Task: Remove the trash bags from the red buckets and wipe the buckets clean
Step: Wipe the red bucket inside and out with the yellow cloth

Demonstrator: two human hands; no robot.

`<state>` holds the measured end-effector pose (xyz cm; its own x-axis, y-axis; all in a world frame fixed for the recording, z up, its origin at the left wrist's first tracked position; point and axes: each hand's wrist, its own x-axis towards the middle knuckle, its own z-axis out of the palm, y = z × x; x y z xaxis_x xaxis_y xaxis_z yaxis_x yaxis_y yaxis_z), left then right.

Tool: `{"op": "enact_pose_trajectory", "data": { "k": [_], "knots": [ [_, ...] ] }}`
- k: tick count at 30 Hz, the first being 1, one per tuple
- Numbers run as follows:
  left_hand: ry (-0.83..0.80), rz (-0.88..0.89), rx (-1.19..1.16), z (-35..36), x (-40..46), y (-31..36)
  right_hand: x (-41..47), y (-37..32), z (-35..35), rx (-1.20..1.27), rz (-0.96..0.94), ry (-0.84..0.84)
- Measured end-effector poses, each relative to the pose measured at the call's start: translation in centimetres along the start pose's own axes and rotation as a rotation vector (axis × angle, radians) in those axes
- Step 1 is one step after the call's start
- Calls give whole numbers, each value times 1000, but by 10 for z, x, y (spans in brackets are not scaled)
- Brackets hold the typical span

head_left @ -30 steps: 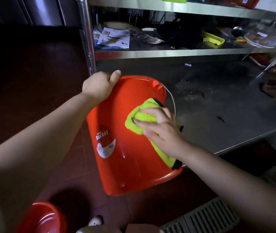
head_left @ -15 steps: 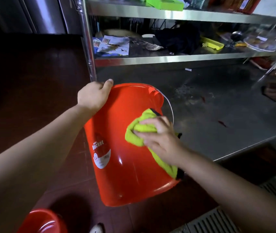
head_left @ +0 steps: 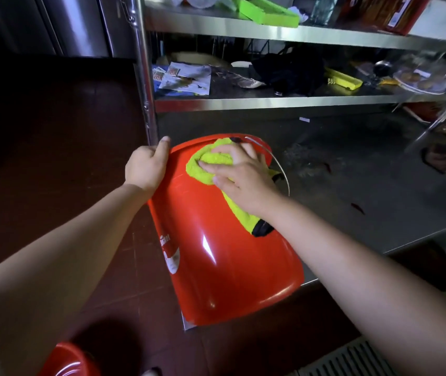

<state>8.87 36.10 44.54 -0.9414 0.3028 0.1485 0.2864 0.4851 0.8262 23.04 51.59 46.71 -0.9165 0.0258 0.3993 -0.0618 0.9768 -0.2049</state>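
1. At the bottom left edge, nearest the viewer, the rim of a second red bucket [head_left: 66,360] shows on the dark red tiled floor [head_left: 53,185], only partly in view.
2. At the bottom right lies a slotted floor grate [head_left: 349,359].
3. The main red bucket [head_left: 230,267] lies tipped on its side, its base toward the viewer and its mouth pointing away, over the front corner of a steel table [head_left: 365,191]. A white label with lettering sits on its left flank, and a wire handle [head_left: 281,166] arcs off the far right of the rim.
4. The right hand [head_left: 243,177] lies on top of a yellow-green cloth [head_left: 208,164], fingers spread and bent over it, pressing the cloth against the bucket's outer wall near the rim. A strip of the cloth with a black edge trails down under the wrist.
5. The left hand [head_left: 147,166] grips the bucket's rim on the left side, thumb up along the edge, fingers curled round it. The two hands are near each other but not touching.
6. Behind the bucket, a steel post [head_left: 143,77] carries metal shelves [head_left: 284,100]. The lower shelf holds papers [head_left: 184,78], a black bundle and a yellow tray [head_left: 342,80].
7. The top shelf holds a green tray [head_left: 266,12] and a red box [head_left: 387,12].
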Motion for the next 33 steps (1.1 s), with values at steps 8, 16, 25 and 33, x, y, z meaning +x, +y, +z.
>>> {"op": "enact_pose_trajectory", "data": {
  "k": [8,16,25,33],
  "knots": [
    [-75,-28,-128,-9,7,-26,-115,-21,-5,61,-124,-88],
    [-224,177,175,8,13,42,-115,-22,-4,15,-269,-140],
    [-106,162,294,10,17,29,10,29,2,59,-121,6],
    [-23,168,249,3,3,3,-10,0,6,27,-88,-53]
  ]
}}
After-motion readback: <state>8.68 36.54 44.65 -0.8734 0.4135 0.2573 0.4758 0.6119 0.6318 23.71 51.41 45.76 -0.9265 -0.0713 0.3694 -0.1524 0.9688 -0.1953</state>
